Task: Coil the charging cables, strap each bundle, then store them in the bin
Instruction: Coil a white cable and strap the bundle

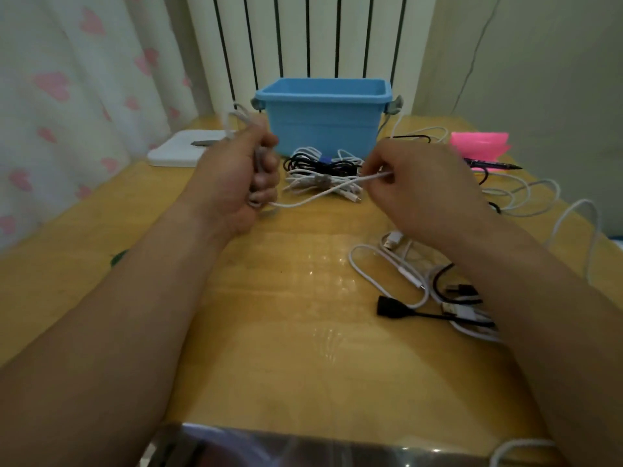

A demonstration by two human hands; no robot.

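just in front of the blue bin (323, 126), the left hand (236, 176) is clenched round a coil of white cable (296, 204), with loops poking out above the fist toward the bin's left handle. the right hand (414, 187) pinches the free run of that same cable between thumb and fingertips, and the slack sags between the two hands over the wooden table (286, 298).

winding looks to be the step in hand. to do it well, each new loop should probably match the size of those already gripped, with light tension and a slight roll of the pinch so the cable lies flat without kinking. a short tail left out should make strapping easier.

touching the bin's front wall lie a black bundle (320, 163) and a strapped white bundle (323, 183), both on the table and not yet in the bin. whether the bin holds anything cannot be seen.

right of the bin and nearer the person, a loose tangle of cables (421, 281) sprawls beneath the right forearm. where the held cable's far end runs is hidden, so it may snag there. a pink holder (478, 143) and a pen (492, 165) sit right of the bin, and a flat white box (182, 150) sits left of it.
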